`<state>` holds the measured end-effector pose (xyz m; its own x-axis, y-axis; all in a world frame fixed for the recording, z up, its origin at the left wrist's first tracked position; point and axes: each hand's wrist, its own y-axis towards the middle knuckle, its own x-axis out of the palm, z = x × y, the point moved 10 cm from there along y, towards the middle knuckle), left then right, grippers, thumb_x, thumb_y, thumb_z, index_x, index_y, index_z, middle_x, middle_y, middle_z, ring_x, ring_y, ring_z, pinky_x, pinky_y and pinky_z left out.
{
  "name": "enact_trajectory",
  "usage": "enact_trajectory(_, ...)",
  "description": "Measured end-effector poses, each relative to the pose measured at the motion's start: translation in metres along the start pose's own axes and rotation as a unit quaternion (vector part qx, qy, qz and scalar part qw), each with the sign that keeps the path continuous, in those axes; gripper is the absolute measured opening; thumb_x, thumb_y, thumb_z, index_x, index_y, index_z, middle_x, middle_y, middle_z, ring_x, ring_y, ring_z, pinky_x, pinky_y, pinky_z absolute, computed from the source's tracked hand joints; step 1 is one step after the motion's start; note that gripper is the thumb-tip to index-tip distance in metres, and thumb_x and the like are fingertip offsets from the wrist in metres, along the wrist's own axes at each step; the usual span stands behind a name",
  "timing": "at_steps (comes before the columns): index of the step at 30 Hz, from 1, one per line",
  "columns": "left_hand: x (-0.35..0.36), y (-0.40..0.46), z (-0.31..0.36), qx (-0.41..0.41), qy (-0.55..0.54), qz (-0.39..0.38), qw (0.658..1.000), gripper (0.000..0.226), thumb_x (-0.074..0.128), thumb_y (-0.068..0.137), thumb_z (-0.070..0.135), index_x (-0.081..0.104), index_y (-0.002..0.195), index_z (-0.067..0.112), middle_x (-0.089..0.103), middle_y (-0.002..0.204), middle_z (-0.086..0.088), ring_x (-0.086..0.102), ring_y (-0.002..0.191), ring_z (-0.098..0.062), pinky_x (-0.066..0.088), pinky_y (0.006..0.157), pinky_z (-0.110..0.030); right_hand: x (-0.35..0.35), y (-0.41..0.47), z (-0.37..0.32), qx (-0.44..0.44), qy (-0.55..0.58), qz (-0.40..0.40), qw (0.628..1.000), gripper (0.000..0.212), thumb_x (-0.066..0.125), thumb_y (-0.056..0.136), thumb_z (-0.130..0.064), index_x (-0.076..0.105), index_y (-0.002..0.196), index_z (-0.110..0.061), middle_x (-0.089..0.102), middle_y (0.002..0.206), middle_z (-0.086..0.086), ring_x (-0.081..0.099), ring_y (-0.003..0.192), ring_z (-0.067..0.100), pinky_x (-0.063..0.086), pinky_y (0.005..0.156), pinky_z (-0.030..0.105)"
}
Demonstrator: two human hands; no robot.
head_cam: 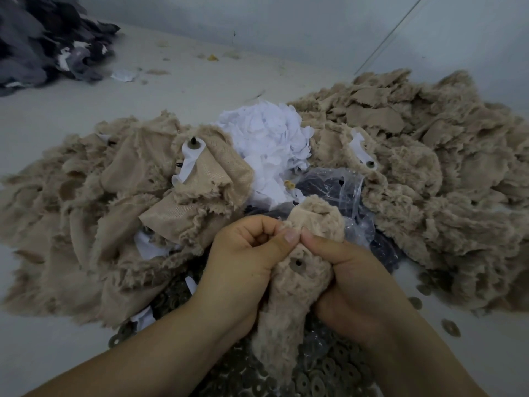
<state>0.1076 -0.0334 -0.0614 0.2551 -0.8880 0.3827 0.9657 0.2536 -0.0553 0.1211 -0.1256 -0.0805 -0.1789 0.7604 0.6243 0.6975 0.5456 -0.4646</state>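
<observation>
A beige plush fabric piece point(297, 287) hangs between both hands at the lower middle of the head view. A round tan washer point(297, 263) sits on its fuzzy face. My left hand point(246, 259) grips the piece's left side, thumb pressed near its top fold. My right hand point(352, 279) pinches the same fold from the right, its fingers curled into the fabric. Thumb tips of both hands nearly meet above the washer.
A heap of beige plush pieces point(94, 213) with fitted washers lies on the left, another heap point(429, 167) on the right. White paper scraps point(272, 144) and a clear plastic bag point(349, 196) sit between. Several loose washers point(323, 376) lie below. Dark fabric pile point(43, 38) at far left.
</observation>
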Motion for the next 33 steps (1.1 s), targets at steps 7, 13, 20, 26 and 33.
enact_trajectory(7, 0.004, -0.001, -0.008, -0.066, -0.096, 0.006, 0.993, 0.009, 0.073, 0.062, 0.015, 0.066, 0.058, 0.011, 0.066, 0.063, -0.010, 0.065, 0.058, -0.017, 0.054, 0.053, -0.027, 0.002, -0.001, -0.005, -0.006, -0.018, -0.036, 0.999, 0.035, 0.061, 0.075, -0.009, 0.073, 0.106, 0.002, 0.072, 0.110, 0.024, 0.072, 0.094, 0.033, 0.062, 0.076, 0.041)
enact_trajectory(13, 0.004, 0.000, -0.005, -0.047, -0.084, 0.004, 0.995, 0.010, 0.074, 0.062, 0.018, 0.067, 0.060, 0.012, 0.066, 0.065, -0.011, 0.064, 0.059, -0.017, 0.053, 0.055, -0.027, 0.000, 0.002, -0.008, -0.017, -0.029, -0.050, 0.998, 0.042, 0.061, 0.075, -0.010, 0.069, 0.115, 0.002, 0.069, 0.117, 0.025, 0.069, 0.103, 0.035, 0.058, 0.087, 0.043)
enact_trajectory(20, -0.008, 0.008, 0.003, -0.040, -0.081, 0.023, 0.996, 0.018, 0.070, 0.068, 0.017, 0.067, 0.071, 0.000, 0.066, 0.062, -0.011, 0.063, 0.054, -0.017, 0.055, 0.053, -0.027, 0.008, 0.004, -0.017, -0.028, 0.027, -0.112, 0.993, 0.078, 0.051, 0.060, 0.001, 0.042, 0.137, 0.012, 0.046, 0.118, 0.024, 0.033, 0.093, 0.041, 0.032, 0.091, 0.041)
enact_trajectory(26, -0.009, 0.009, 0.002, -0.045, -0.074, 0.025, 0.996, 0.024, 0.070, 0.069, 0.017, 0.067, 0.079, -0.005, 0.070, 0.072, -0.019, 0.066, 0.062, -0.024, 0.058, 0.057, -0.032, -0.014, 0.011, -0.027, -0.127, -0.208, -0.040, 0.969, 0.034, 0.048, 0.094, 0.011, 0.064, 0.119, -0.006, 0.067, 0.118, 0.026, 0.060, 0.102, 0.052, 0.052, 0.095, 0.055)
enact_trajectory(33, -0.009, 0.008, 0.006, -0.023, -0.046, 0.018, 0.999, 0.016, 0.072, 0.070, 0.018, 0.070, 0.072, 0.002, 0.068, 0.070, -0.017, 0.065, 0.061, -0.022, 0.056, 0.057, -0.032, -0.025, 0.007, -0.050, -0.220, -0.297, 0.033, 0.929, 0.023, 0.069, 0.083, -0.005, 0.076, 0.099, -0.020, 0.075, 0.095, 0.018, 0.064, 0.081, 0.043, 0.053, 0.086, 0.056)
